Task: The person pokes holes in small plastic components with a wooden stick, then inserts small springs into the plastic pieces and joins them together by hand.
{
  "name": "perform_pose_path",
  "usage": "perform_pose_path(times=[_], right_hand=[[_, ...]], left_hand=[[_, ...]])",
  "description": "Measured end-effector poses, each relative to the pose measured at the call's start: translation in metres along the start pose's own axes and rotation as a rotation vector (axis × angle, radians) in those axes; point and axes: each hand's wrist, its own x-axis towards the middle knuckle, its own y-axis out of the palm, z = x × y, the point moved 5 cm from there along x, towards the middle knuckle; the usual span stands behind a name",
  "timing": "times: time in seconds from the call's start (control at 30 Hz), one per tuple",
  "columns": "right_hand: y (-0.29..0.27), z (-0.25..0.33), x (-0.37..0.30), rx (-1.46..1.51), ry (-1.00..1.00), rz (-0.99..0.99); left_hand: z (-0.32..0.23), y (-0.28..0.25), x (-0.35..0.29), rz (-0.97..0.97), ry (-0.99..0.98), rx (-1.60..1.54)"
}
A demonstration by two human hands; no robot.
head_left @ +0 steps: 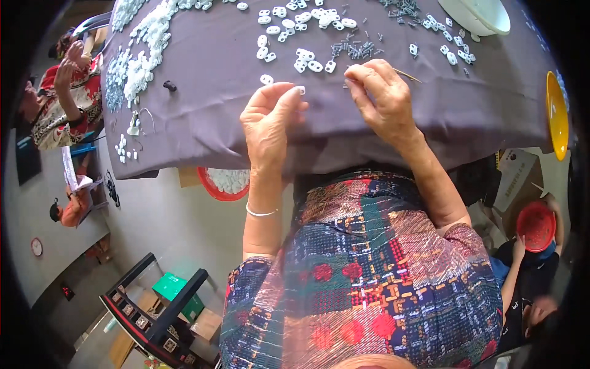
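My left hand [268, 120] is closed, with a small white plastic piece [301, 90] pinched between thumb and forefinger. To its right, my right hand [384, 98] has its fingers bent together over the cloth; whatever its fingertips hold is too small to make out. A thin brown stick [408, 76] sticks out from behind its knuckles; whether it is held or lies on the table cannot be told. One white oval piece with holes [266, 79] lies just beyond my left hand. Beyond my right fingertips are small grey pins [362, 49] and more white two-holed pieces [314, 66].
The table has a grey cloth [203, 92]. White pieces [144, 61] are heaped at left, beside a black object [169, 86]. A white bowl [491, 21] and a yellow plate [556, 117] are on the right. Below the table edge is a red basin [212, 192]. Other people sit nearby.
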Motion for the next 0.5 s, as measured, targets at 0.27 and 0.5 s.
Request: perform_pose_path(times=[0.27, 0.5], right_hand=[[0.017, 0.028, 0.013, 0.260, 0.176, 0.333], [0.023, 0.017, -0.010, 0.745, 0.728, 0.458]], left_hand=[[0.003, 0.012, -0.011, 0.058, 0.035, -0.100], [-0.001, 0.023, -0.032, -0.058, 0.188, -0.073]])
